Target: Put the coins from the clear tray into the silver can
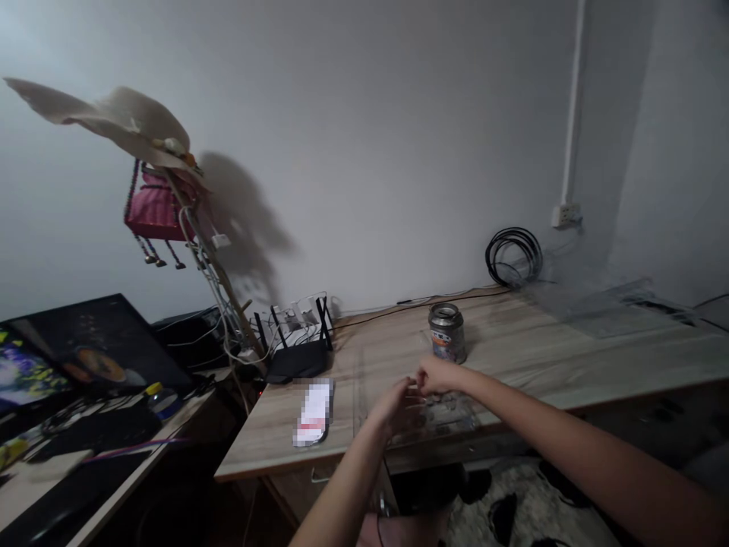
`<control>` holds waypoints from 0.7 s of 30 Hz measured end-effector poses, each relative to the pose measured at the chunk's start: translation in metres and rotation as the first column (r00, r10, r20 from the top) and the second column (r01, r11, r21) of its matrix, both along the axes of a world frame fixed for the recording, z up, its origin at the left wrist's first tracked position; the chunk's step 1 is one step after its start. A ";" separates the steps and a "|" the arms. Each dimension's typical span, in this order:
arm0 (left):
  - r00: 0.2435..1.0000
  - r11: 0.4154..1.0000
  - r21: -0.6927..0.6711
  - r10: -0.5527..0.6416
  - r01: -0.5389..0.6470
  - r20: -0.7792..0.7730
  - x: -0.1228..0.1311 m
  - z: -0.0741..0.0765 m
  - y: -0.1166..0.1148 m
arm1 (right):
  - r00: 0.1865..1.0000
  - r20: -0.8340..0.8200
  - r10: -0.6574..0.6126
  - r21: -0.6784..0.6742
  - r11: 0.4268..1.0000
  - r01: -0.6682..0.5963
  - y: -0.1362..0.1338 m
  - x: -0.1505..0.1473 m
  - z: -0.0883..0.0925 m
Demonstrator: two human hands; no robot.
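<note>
My left hand and my right hand meet over the front part of the wooden table. The fingers of both hands are drawn together close to each other; whatever lies between them is too small and blurred to name. Beneath and beside my right hand is clear plastic at the table's front edge. Just behind my right hand stands an open metal can with a printed label. To the left of my left hand lies a phone with its screen lit.
A black router with upright antennas sits at the table's back left. Coiled black cable leans on the wall, near clear plastic sheets. Farther left are a monitor, a capped bottle and a stand holding a hat.
</note>
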State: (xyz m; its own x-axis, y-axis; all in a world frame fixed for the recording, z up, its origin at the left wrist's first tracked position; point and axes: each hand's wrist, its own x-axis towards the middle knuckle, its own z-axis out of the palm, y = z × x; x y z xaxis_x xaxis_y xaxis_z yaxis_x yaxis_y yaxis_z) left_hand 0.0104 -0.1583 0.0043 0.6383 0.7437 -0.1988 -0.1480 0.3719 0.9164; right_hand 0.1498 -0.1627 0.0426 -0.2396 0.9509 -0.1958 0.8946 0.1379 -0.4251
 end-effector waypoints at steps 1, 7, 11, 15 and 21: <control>0.989 0.985 -0.171 0.036 -0.010 0.146 0.002 0.001 -0.006 | 1.000 -0.009 -0.001 0.023 1.000 0.002 -0.001 -0.001 0.004; 0.784 0.769 -0.625 0.466 -0.131 0.409 0.007 0.007 -0.021 | 0.994 0.087 -0.073 0.172 0.983 0.057 -0.009 -0.003 0.009; 0.775 0.762 -0.635 0.477 -0.130 0.414 -0.004 0.014 -0.019 | 0.968 0.249 -0.027 0.027 0.999 0.021 -0.026 0.001 -0.005; 0.730 0.744 -0.651 0.527 -0.150 0.435 -0.016 0.020 -0.016 | 0.949 0.314 0.005 -0.051 0.999 0.011 -0.030 -0.003 -0.011; 0.681 0.664 -0.708 0.636 -0.242 0.363 -0.028 0.016 -0.008 | 0.953 0.293 0.078 -0.175 0.984 -0.026 -0.017 -0.006 -0.013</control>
